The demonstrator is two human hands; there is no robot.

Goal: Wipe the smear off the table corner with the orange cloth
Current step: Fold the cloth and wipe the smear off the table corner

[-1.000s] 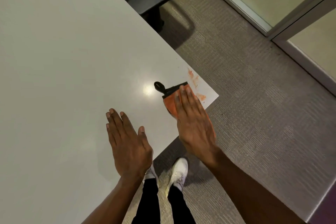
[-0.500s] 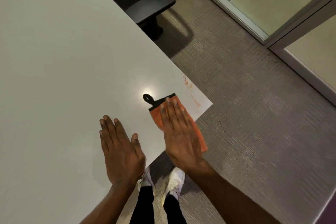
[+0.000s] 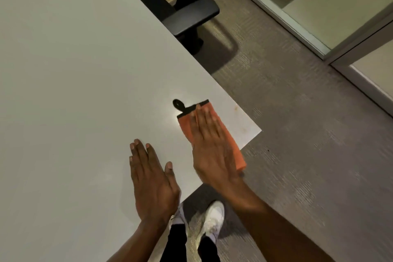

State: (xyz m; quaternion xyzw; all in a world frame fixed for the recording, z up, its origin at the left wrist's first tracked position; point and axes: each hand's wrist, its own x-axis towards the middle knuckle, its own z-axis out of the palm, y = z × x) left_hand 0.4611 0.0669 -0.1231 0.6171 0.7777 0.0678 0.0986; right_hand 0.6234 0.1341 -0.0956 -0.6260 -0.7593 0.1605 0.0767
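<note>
Two hands lie flat with straight fingers on the surface (image 3: pixel 74 70). Right hand (image 3: pixel 210 144) presses the cloth (image 3: pixel 231 144) near the right corner, its end hanging over the near edge. Left hand (image 3: pixel 152 178) rests bare beside; a faint smear (image 3: pixel 236 108) remains by the right edge.

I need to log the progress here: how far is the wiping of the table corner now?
Mostly done: the corner shows only faint orange traces, the clearest a small spot near the edge. In hand: the right hand lies flat on the cloth, whose near end overhangs the table; the left hand lies flat beside it. Left: probably another pass over those traces.
</note>
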